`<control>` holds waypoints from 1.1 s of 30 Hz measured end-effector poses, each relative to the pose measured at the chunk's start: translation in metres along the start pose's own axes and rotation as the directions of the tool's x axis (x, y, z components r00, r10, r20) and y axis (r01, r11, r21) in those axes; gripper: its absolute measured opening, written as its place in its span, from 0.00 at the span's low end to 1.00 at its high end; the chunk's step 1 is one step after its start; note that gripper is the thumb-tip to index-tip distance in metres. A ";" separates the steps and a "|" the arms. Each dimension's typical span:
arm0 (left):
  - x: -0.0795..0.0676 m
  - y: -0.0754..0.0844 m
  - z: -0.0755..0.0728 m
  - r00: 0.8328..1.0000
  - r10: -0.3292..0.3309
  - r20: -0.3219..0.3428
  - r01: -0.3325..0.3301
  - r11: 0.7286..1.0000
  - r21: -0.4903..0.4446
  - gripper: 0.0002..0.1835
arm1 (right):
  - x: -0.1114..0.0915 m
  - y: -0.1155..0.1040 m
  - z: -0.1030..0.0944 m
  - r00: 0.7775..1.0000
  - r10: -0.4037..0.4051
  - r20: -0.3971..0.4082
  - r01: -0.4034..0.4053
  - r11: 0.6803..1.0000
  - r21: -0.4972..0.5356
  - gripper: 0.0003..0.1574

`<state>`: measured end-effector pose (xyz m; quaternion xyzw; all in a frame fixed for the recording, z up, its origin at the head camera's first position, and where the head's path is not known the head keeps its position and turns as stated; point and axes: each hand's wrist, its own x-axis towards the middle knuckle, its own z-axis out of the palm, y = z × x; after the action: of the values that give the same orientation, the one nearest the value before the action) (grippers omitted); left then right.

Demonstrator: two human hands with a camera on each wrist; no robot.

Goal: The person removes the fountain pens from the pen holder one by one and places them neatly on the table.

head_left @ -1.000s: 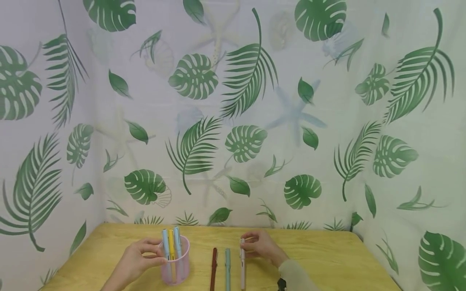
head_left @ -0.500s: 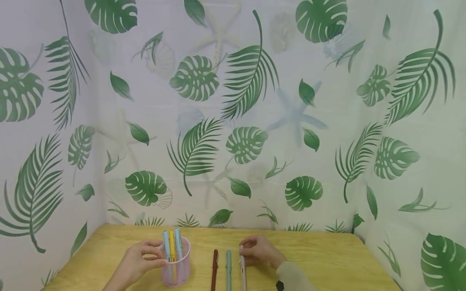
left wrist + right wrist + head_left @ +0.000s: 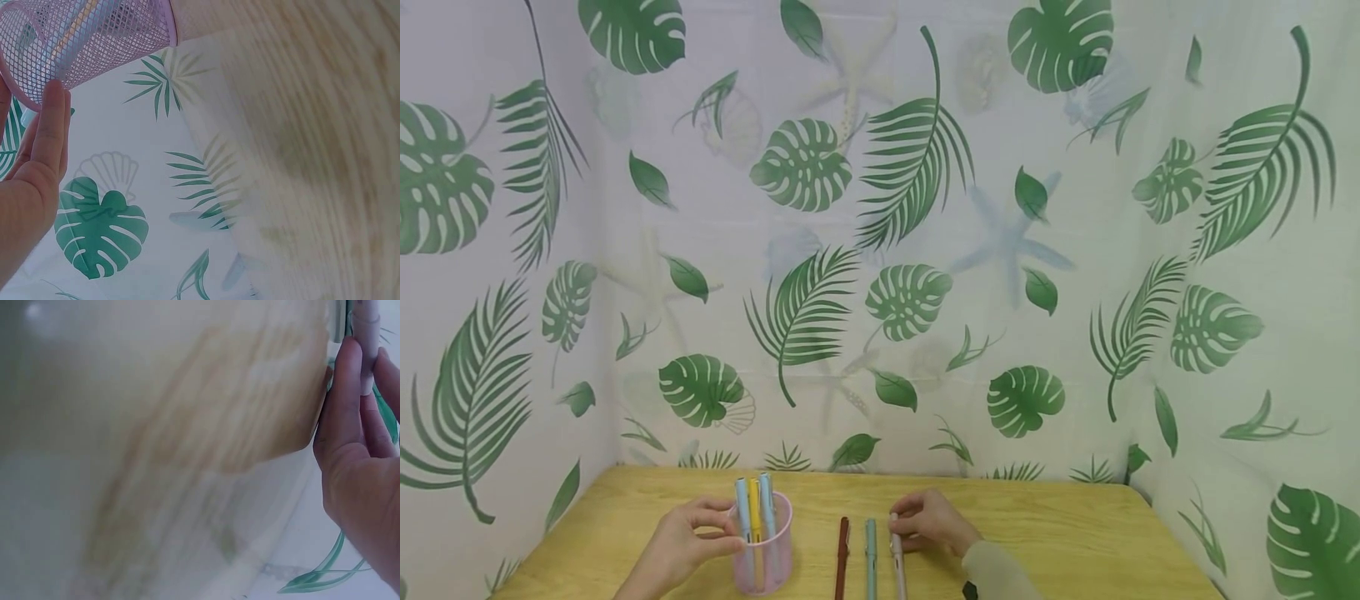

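Note:
A pink mesh pen holder (image 3: 775, 568) stands upright on the table, with two light blue pens (image 3: 766, 500) and a yellow pen (image 3: 756, 510) in it. My left hand (image 3: 679, 546) holds its left side, thumb in front and fingers behind; the left wrist view shows the fingers on the mesh (image 3: 106, 37). To the right, a dark red pen (image 3: 842, 554) and a teal pen (image 3: 871, 557) lie side by side. Beside them my right hand (image 3: 934, 527) pinches the far end of a pale pink pen (image 3: 898, 567); in the right wrist view that pen (image 3: 367, 344) sits between thumb and fingers.
The wooden table (image 3: 1060, 533) runs back to a white leaf-patterned curtain (image 3: 940, 400) on the far side and both flanks. The near ends of the loose pens are cut off by the head view's lower edge.
My right hand has slid the pale pink pen a little left and toward me, closer to the teal pen. The left hand and the pen holder keep their place.

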<state>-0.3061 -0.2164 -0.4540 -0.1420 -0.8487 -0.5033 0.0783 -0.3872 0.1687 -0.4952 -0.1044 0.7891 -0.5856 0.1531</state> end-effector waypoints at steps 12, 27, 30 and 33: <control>0.001 0.001 0.000 1.000 0.007 0.006 -0.007 1.000 0.004 0.11 | -0.001 -0.004 0.006 0.999 0.019 -0.050 -0.022 0.998 -0.065 0.15; 0.000 0.001 -0.001 1.000 0.012 0.006 -0.012 1.000 0.011 0.11 | -0.004 -0.009 0.008 0.993 0.059 -0.098 -0.070 0.991 -0.115 0.16; 0.001 0.000 0.000 0.999 0.033 0.005 -0.033 0.999 0.035 0.11 | -0.003 -0.007 0.006 0.995 0.046 -0.088 -0.055 0.993 -0.105 0.17; 0.001 0.000 0.001 0.999 0.043 -0.001 -0.043 0.997 0.059 0.10 | -0.004 -0.004 0.004 0.998 0.028 -0.057 -0.032 0.997 -0.075 0.17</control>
<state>-0.3076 -0.2156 -0.4543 -0.1573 -0.8599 -0.4763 0.0945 -0.3823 0.1652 -0.4920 -0.0819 0.8162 -0.5556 0.1358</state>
